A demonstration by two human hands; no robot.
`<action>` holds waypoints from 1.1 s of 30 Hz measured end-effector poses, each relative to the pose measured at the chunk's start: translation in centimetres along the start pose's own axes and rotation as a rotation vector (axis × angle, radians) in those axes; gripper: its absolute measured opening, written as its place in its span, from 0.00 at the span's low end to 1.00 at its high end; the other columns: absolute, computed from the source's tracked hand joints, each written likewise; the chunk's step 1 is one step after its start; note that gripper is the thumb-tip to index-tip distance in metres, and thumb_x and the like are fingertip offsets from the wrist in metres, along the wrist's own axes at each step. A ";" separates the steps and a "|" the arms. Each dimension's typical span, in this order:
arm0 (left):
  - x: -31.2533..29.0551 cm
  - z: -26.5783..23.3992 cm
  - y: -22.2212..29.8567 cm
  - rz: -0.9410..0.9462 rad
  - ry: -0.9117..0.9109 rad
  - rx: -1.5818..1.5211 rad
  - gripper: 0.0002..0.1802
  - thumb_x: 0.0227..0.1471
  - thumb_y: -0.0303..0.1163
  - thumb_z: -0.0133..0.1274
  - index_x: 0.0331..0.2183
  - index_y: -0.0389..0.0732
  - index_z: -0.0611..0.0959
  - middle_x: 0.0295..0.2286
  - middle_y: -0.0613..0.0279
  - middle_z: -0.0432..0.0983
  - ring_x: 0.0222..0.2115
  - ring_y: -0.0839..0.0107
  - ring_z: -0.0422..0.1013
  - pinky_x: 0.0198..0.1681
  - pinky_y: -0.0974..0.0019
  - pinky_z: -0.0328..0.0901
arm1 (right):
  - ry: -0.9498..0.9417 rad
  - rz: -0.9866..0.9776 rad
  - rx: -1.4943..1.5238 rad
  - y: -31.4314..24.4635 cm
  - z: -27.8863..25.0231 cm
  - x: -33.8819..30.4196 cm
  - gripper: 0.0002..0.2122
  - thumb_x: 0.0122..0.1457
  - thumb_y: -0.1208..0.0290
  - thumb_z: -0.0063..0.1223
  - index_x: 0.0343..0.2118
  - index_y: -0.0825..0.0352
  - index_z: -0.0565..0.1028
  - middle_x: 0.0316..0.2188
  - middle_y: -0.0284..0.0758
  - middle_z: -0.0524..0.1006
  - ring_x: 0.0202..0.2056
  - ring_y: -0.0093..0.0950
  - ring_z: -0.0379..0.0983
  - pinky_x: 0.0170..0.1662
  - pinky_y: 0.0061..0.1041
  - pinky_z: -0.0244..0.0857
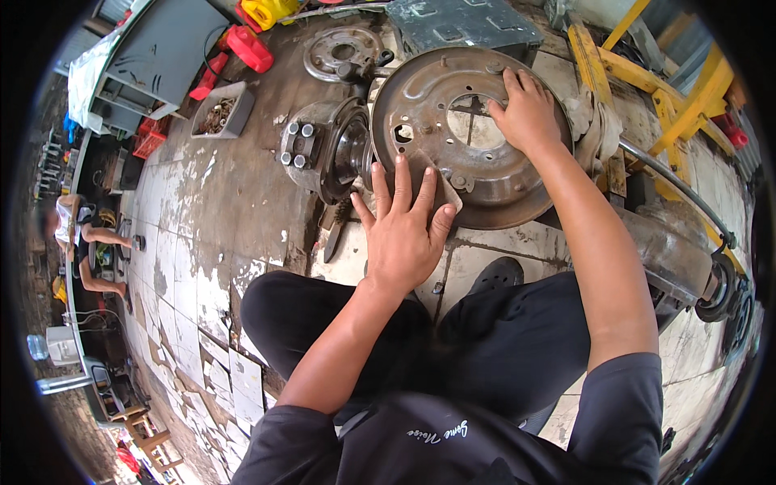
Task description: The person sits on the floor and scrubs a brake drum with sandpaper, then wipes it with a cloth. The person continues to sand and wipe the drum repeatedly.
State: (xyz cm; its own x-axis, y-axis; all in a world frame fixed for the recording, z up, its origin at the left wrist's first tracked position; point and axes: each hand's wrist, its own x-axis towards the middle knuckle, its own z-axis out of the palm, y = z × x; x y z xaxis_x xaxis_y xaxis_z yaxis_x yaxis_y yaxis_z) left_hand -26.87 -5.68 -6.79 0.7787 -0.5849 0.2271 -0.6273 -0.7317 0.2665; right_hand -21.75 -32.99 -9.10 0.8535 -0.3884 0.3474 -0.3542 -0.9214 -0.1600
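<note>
In front of me stands a round metal brake backing plate (pixel 501 194), brown and worn, with a large centre hole. My left hand (pixel 398 242) lies flat with its fingers spread over the plate's lower left edge. Under it shows a brownish square sheet (pixel 447 194) that looks like sandpaper. My right hand (pixel 529 121) rests on the plate's upper right side, fingers stretched out and thumb apart beside the centre hole. Left of the plate sits a rusty axle housing part (pixel 311 153) with several bolts. A wire brush (pixel 335 230) lies below that part, partly hidden.
A second round plate (pixel 343 54) lies behind on the floor. A grey bin of small parts (pixel 222 111), a red jerrycan (pixel 249 48) and a grey metal box (pixel 461 24) stand around. Yellow frame (pixel 594 65) at right. Another person (pixel 77 230) is far left.
</note>
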 end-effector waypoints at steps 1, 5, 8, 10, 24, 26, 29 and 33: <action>0.5 0.0 -0.3 0.018 0.012 0.018 0.31 0.64 0.55 0.40 0.59 0.46 0.74 0.65 0.42 0.52 0.67 0.37 0.42 0.61 0.21 0.38 | 0.004 0.001 -0.005 -0.1 0.1 0.0 0.31 0.60 0.54 0.54 0.63 0.64 0.64 0.62 0.48 0.64 0.64 0.44 0.59 0.66 0.49 0.49; 2.0 -0.9 -0.7 0.034 -0.008 -0.010 0.29 0.64 0.54 0.41 0.58 0.49 0.76 0.65 0.42 0.52 0.67 0.37 0.42 0.60 0.21 0.37 | -0.001 -0.003 0.009 0.0 -0.3 0.1 0.31 0.60 0.54 0.54 0.63 0.64 0.64 0.62 0.48 0.64 0.64 0.45 0.59 0.66 0.49 0.49; 0.9 -0.4 -1.0 0.017 -0.025 -0.022 0.29 0.64 0.56 0.39 0.58 0.52 0.76 0.66 0.43 0.50 0.67 0.37 0.40 0.61 0.22 0.36 | -0.003 0.000 -0.005 0.2 -0.3 -0.1 0.31 0.60 0.54 0.53 0.63 0.64 0.64 0.63 0.48 0.64 0.64 0.44 0.59 0.66 0.49 0.49; 0.9 -0.7 -1.2 -0.012 -0.080 0.002 0.30 0.65 0.58 0.36 0.59 0.54 0.75 0.67 0.46 0.46 0.68 0.39 0.37 0.63 0.26 0.35 | -0.013 0.019 0.002 -0.2 -0.1 0.0 0.31 0.60 0.53 0.53 0.63 0.64 0.64 0.63 0.47 0.63 0.64 0.44 0.58 0.66 0.48 0.48; 6.8 -2.5 -6.4 0.460 -0.250 0.018 0.36 0.60 0.69 0.28 0.56 0.64 0.79 0.69 0.54 0.43 0.69 0.46 0.32 0.68 0.38 0.30 | -0.015 0.018 0.002 -0.2 -0.2 -0.1 0.32 0.60 0.54 0.53 0.65 0.64 0.62 0.63 0.47 0.63 0.65 0.43 0.57 0.67 0.48 0.48; 6.9 -2.7 -7.4 0.483 -0.260 0.016 0.36 0.61 0.69 0.28 0.55 0.64 0.80 0.69 0.54 0.43 0.70 0.47 0.32 0.68 0.38 0.29 | 0.000 0.010 0.005 -0.1 -0.1 -0.2 0.32 0.60 0.54 0.53 0.64 0.64 0.62 0.63 0.47 0.63 0.65 0.43 0.57 0.67 0.47 0.47; 7.2 -2.8 -8.3 0.517 -0.241 0.010 0.34 0.62 0.67 0.28 0.54 0.64 0.81 0.69 0.55 0.44 0.70 0.48 0.32 0.69 0.41 0.29 | -0.008 0.007 0.011 -0.1 -0.3 -0.1 0.32 0.60 0.54 0.53 0.64 0.65 0.62 0.63 0.47 0.63 0.65 0.44 0.57 0.67 0.47 0.47; 8.2 -2.2 -7.0 0.552 -0.252 0.009 0.32 0.62 0.66 0.32 0.54 0.65 0.81 0.69 0.58 0.43 0.70 0.49 0.31 0.69 0.40 0.29 | -0.028 0.024 0.012 -0.5 -0.5 0.0 0.32 0.61 0.54 0.53 0.64 0.65 0.62 0.63 0.47 0.63 0.65 0.43 0.57 0.67 0.47 0.47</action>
State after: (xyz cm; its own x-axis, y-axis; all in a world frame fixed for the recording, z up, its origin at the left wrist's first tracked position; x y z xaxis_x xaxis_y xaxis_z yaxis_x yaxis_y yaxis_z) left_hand -16.13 -4.55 -4.70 0.3171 -0.9430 0.1008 -0.9401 -0.2986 0.1645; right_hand -21.79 -32.56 -8.61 0.8551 -0.4098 0.3176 -0.3702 -0.9114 -0.1796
